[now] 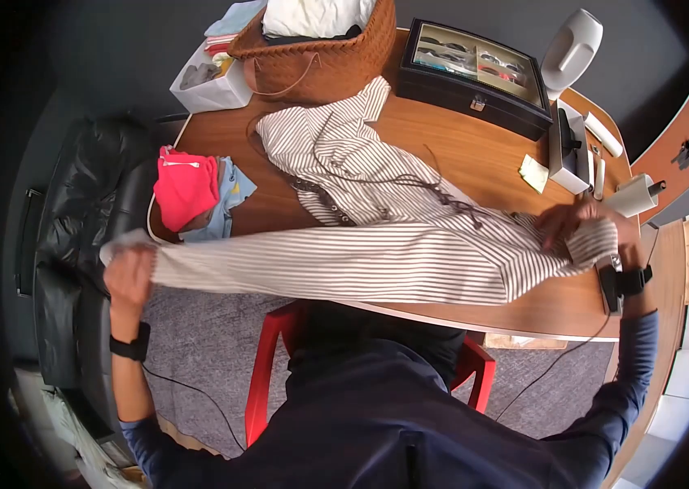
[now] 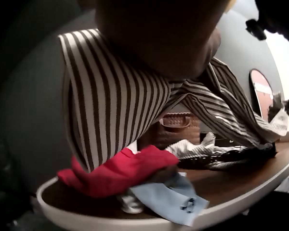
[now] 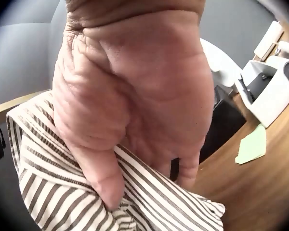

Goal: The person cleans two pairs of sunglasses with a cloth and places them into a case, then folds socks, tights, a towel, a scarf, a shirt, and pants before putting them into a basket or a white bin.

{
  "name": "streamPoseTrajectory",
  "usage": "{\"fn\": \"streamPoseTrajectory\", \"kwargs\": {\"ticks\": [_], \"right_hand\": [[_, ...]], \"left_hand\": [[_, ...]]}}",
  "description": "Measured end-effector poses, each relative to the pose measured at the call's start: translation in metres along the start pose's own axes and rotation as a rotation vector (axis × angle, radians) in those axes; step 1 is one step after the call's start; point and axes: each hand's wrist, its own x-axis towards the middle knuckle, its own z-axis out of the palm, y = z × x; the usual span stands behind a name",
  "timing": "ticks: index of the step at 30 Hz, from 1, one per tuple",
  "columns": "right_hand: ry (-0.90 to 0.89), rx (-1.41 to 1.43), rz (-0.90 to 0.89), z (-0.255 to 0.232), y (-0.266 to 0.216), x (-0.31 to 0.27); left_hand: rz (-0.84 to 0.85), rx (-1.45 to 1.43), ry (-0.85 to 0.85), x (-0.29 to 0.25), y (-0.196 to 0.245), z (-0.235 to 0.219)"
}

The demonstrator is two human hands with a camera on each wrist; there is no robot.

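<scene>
A white-and-brown striped garment (image 1: 344,265) with a dark cord and round fastenings spans the front of the table. My left hand (image 1: 129,277) grips one end of it, off the table's left side; a striped flap (image 2: 111,96) hangs from that hand in the left wrist view. Toward the right edge, my right hand (image 1: 577,224) pinches the other end. Up close in the right wrist view, the thumb (image 3: 106,185) presses on the striped cloth, and most of the fingers are hidden behind the palm and fabric. The garment's upper part (image 1: 320,147) lies bunched on the tabletop.
Folded red cloth (image 1: 186,187) and light blue cloth (image 1: 234,191) lie at the table's left edge. Behind stand a woven basket (image 1: 320,69), a white bin (image 1: 214,90) and a black glass-topped case (image 1: 475,106). A white tray (image 1: 566,167) is at the right; a red chair (image 1: 267,359) is below.
</scene>
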Motion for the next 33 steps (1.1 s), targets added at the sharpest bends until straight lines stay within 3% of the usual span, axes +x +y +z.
{"fn": "streamPoseTrajectory", "kwargs": {"ticks": [2,5,7,9,12,13,16,18,20,22,23,26,28,30,32,33], "right_hand": [[0.051,-0.037,0.042,0.000,0.006,-0.026],[0.083,-0.193,0.098,-0.001,0.024,-0.058],[0.106,-0.302,0.146,0.009,0.050,-0.069],[0.026,-0.525,0.298,0.021,0.056,-0.075],[-0.039,-0.861,0.547,0.049,0.027,-0.073],[0.004,-0.843,0.651,0.060,0.008,-0.075],[0.353,-1.224,0.374,0.105,-0.019,-0.044],[0.427,-0.891,0.089,0.162,-0.031,0.000],[0.392,-0.822,-0.083,0.214,0.001,0.035],[0.473,-0.943,-0.103,0.248,0.018,0.072],[0.599,-1.175,-0.101,0.247,0.031,0.084],[0.691,-1.275,-0.142,0.226,0.064,0.088],[0.736,-0.974,-0.156,0.216,0.058,0.066],[0.643,-0.666,-0.187,0.189,0.047,0.045],[0.688,0.023,0.113,0.171,0.056,0.010],[0.692,0.102,0.151,0.160,0.064,0.001]], "left_hand": [[-0.037,-0.025,-0.048,0.018,0.026,-0.017],[-0.105,-0.041,0.017,0.046,0.049,-0.032],[-0.060,-0.065,-0.016,0.055,0.050,-0.031],[-0.012,-0.076,-0.036,0.063,0.051,-0.030],[0.057,-0.102,-0.046,0.087,0.032,-0.025],[0.070,-0.096,-0.036,0.094,0.033,-0.028],[0.019,-0.141,-0.155,0.114,0.027,-0.042],[-0.051,-0.248,-0.274,0.134,0.020,-0.056],[-0.123,-0.228,-0.317,0.139,0.002,-0.079],[-0.091,-0.302,-0.295,0.164,-0.023,-0.102],[-0.060,-0.309,-0.303,0.181,-0.033,-0.112],[0.054,-0.341,-0.362,0.239,-0.052,-0.122],[0.139,-0.369,-0.437,0.283,-0.057,-0.114],[0.198,-0.411,-0.533,0.322,-0.061,-0.091],[0.219,-0.476,-0.622,0.348,-0.062,-0.052],[0.228,-0.505,-0.660,0.354,-0.061,-0.032]]}}
